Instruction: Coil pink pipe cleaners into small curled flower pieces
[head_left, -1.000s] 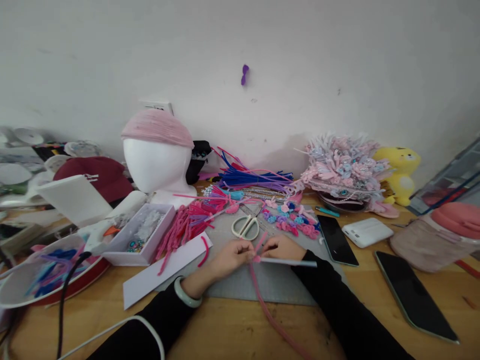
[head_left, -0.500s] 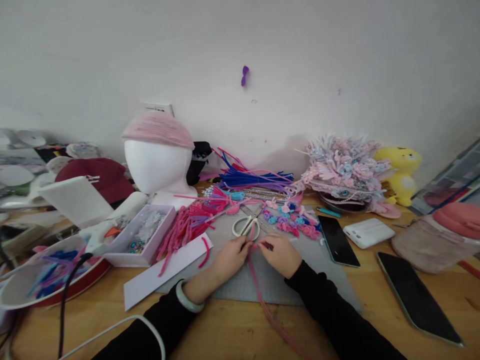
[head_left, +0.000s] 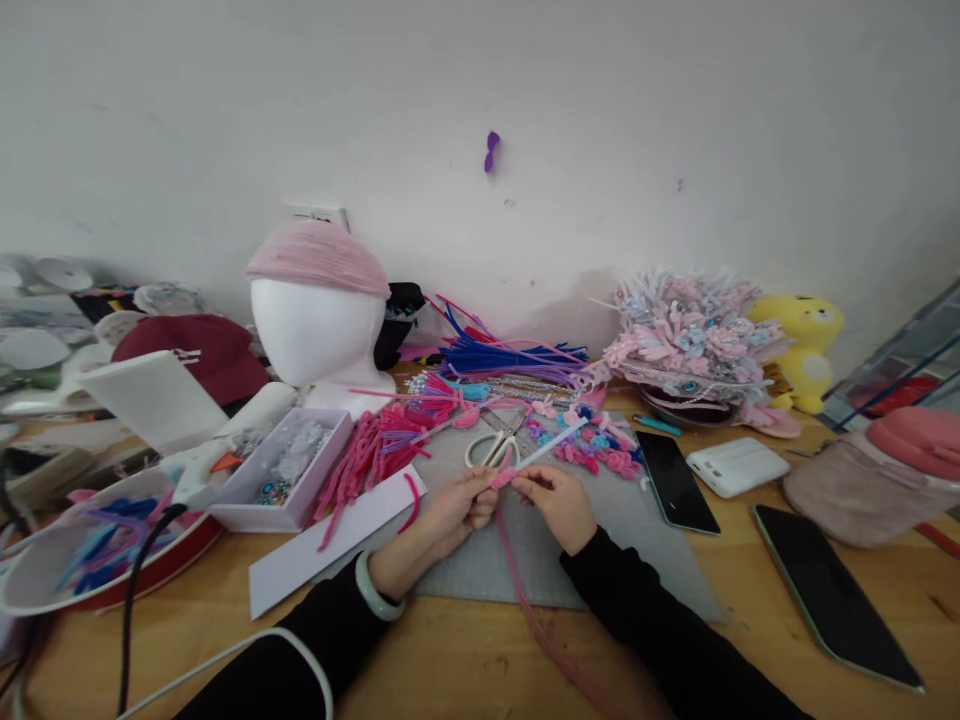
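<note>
The worktop [head_left: 420, 660] runs along the wall, crowded at the back and sides. A white head [head_left: 315, 340] stands at the back left, wearing a pink band [head_left: 319, 258]; at the back right sits a flowered headpiece [head_left: 694, 335], thick with blooms and, to judge by its fullness, well advanced. Between and in front of them lies the grey mat [head_left: 480, 580], where the work is.

On its far part are made-up pieces: a heap of pink strands [head_left: 360, 455] at the left, and a cluster of small flowers [head_left: 621, 464] at the right that look complete. Blue stems [head_left: 510, 358] lie bundled behind, seemingly unused stock.

Over the near part of the mat the left hand [head_left: 459, 510] has its grip pinched on a pink coil [head_left: 505, 477], while the right hand [head_left: 561, 503] pinches a pale stick [head_left: 555, 440] just beside it. The stick slants up to the right, over the flowers. From under the grip a pink strip [head_left: 514, 580] trails down across the mat and past its near edge — a long run, plainly not wound.

So this piece looks barely begun: a short coil is formed at the stick's lower end, most of the stick is bare, and most of the strip hangs loose. The scissors [head_left: 505, 434] lie just behind the hands — neither hand holds them.
</note>
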